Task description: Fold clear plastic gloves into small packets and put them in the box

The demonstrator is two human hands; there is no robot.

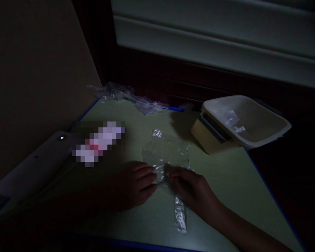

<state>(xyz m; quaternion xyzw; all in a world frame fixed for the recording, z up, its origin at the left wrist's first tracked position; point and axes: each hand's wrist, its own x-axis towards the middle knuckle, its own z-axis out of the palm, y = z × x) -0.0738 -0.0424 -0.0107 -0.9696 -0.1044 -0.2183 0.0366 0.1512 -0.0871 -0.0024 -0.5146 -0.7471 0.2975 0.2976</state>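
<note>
A clear plastic bag lies spread on the pale green tabletop, creased and shiny in places. My left hand lies flat beside it, its fingers stretched out and their tips on the bag's lower left edge. With fingers and thumb pinched together, my right hand grips the bag's lower edge; the fingertips are dark and partly hidden. A narrow folded strip of clear plastic lies just below my right hand, and whether it joins the bag I cannot tell.
A cream plastic bin with crumpled clear plastic inside tilts at the table's right edge. Loose clear plastic and a blue pen lie along the back. On the left are a white phone-like device with its light on and a blurred-out object.
</note>
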